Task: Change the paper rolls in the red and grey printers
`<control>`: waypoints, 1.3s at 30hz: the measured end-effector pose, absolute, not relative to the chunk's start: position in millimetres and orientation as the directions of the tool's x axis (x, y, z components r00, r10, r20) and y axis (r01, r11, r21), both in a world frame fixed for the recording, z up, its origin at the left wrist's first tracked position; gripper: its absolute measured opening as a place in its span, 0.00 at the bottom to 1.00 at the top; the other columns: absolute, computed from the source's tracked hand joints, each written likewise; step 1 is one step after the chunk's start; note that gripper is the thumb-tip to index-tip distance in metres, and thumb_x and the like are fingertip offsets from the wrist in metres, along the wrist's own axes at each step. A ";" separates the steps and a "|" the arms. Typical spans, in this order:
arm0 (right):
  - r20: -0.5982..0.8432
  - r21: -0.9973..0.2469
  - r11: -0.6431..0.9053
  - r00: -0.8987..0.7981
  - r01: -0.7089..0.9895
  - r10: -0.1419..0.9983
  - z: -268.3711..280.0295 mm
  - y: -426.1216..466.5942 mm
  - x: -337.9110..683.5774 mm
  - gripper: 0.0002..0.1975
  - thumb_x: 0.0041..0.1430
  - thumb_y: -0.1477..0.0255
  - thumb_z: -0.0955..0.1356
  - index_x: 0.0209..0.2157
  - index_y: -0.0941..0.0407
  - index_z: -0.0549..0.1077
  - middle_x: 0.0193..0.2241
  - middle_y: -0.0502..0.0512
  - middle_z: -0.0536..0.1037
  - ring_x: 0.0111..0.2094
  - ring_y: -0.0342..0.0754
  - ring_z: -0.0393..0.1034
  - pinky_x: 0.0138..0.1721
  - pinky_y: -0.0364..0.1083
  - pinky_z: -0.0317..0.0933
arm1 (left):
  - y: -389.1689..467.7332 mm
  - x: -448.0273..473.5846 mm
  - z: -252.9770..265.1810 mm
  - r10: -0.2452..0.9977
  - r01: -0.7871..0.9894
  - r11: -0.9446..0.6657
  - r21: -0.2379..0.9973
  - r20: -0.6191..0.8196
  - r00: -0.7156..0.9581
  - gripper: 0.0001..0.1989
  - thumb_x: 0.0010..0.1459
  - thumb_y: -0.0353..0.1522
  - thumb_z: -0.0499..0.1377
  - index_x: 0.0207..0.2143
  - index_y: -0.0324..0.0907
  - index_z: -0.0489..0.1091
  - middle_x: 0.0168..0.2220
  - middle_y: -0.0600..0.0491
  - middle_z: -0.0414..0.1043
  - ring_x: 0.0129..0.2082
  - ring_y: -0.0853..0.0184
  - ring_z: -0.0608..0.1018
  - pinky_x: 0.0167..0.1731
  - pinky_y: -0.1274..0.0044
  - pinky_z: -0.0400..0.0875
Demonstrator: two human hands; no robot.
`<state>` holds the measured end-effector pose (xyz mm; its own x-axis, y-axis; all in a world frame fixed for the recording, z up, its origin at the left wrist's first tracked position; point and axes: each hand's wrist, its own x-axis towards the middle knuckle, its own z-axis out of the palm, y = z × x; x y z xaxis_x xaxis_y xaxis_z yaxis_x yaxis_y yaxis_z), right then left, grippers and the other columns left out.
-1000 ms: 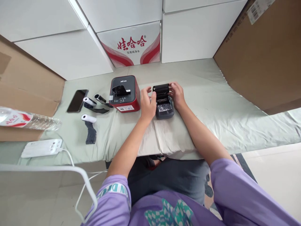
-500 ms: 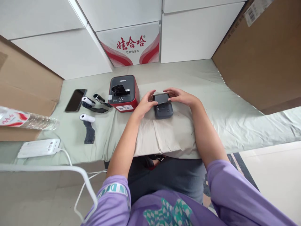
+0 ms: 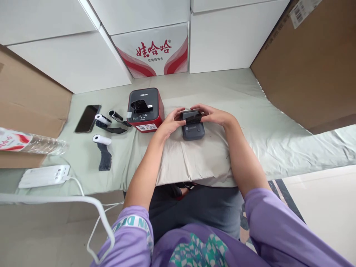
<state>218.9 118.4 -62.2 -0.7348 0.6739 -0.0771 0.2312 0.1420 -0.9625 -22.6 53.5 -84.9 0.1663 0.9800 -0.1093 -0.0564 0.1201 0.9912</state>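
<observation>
A small dark grey boxy device (image 3: 194, 133), which looks like a portable printer, sits near the table's front edge. A glossy black flap or strip (image 3: 193, 117) stands across its middle; I cannot tell which it is. My left hand (image 3: 172, 120) grips its left side, thumb at the black piece and fingers curled round the far corner. From the right, my right hand (image 3: 213, 114) holds it the same way. Just left stands a red and black printer (image 3: 147, 111) with a black strip sticking out of its top.
White rolls with dark strips (image 3: 102, 139) lie on the left, near a phone (image 3: 88, 118). A power bank (image 3: 44, 175) with a white cable and a water bottle (image 3: 33, 142) are at far left. White cartons (image 3: 219, 40) line the back; a brown box (image 3: 308, 70) stands right.
The black piece on the small device now looks more raised and tilted, showing more of the device's front top. Both hands have stayed at its sides. The view has shifted slightly.
</observation>
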 end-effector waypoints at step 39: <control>-0.139 -0.977 0.003 -0.650 0.213 0.747 -70.9 118.9 217.4 0.36 0.47 0.66 0.78 0.60 0.50 0.71 0.56 0.56 0.77 0.63 0.61 0.67 0.69 0.64 0.57 | 50.2 -21.5 -98.2 0.969 -0.030 -0.065 0.997 0.071 0.238 0.30 0.55 0.29 0.65 0.61 0.40 0.69 0.65 0.42 0.71 0.68 0.53 0.70 0.70 0.60 0.61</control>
<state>217.4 118.9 -70.9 -0.6497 0.7473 -0.1392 0.2128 0.0030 -0.9771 -21.5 50.2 -98.2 0.2378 0.9687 0.0706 -0.0298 -0.0654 0.9974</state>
